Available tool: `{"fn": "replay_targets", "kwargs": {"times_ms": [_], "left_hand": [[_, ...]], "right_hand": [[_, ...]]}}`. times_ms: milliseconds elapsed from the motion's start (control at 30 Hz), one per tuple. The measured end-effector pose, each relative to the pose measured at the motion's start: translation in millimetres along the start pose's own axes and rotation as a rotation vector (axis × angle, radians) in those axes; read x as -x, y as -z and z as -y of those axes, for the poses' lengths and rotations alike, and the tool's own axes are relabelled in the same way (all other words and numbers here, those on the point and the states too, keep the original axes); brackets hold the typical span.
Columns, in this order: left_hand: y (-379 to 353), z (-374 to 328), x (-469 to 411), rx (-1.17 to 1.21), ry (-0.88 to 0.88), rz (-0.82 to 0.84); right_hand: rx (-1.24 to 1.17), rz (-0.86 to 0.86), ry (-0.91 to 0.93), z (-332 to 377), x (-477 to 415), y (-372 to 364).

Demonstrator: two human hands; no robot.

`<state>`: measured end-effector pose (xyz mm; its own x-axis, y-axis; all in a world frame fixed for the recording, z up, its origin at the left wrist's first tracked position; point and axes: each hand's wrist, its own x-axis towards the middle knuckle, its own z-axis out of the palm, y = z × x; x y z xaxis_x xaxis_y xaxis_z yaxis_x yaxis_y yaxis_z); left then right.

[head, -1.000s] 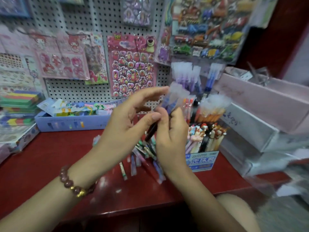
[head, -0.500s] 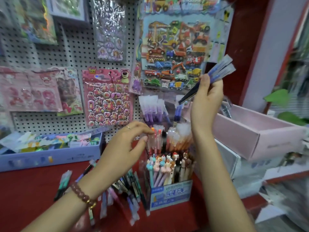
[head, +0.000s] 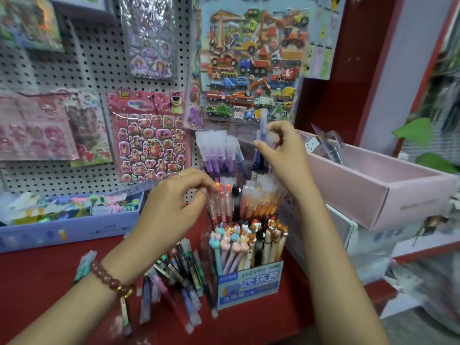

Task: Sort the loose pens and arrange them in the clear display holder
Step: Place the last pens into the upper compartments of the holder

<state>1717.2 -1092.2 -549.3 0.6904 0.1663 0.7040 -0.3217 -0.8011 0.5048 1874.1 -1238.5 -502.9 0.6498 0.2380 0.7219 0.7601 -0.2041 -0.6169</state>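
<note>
My right hand [head: 283,150] holds blue pens [head: 262,135] upright over the back right compartment of the clear display holder [head: 249,150]. That tiered holder stands on the red counter and carries purple pens [head: 216,155] at the back, red and orange pens [head: 246,200] in the middle, and animal-topped pens [head: 246,242] in front. My left hand [head: 174,207] hovers with loosely curled fingers by the red pens, holding nothing I can see. Several loose pens [head: 174,282] lie in a pile on the counter [head: 44,282] left of the holder.
A pegboard wall with sticker sheets [head: 149,135] rises behind the holder. A blue tray [head: 62,227] of small items sits at the back left. A pink box [head: 378,185] stands on stacked boxes close to the right of the holder.
My right hand came down from high on the right, turning the blue pens upright over the holder's back row. My left hand let go of them earlier and shifted slightly toward the red pens.
</note>
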Motion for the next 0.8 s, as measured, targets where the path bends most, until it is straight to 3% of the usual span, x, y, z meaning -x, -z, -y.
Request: {"fn": "replay_targets", "kwargs": {"times_ms": [167,500,700,800], "left_hand": [[0,-2,1,0.009,-0.001,-0.012],[-2,0,-1,0.024,-0.006,-0.044],[-2,1,1,0.029,-0.015,-0.035],[-2,2,1,0.028,-0.029,-0.033]], "right_hand": [[0.124,0.077,0.13,6,8,1],[0.14,0.296,0.101,17,15,1],[0.089,0.233,0.096,12,11,-6],[0.095,0.12,0.071,12,10,-7]]}}
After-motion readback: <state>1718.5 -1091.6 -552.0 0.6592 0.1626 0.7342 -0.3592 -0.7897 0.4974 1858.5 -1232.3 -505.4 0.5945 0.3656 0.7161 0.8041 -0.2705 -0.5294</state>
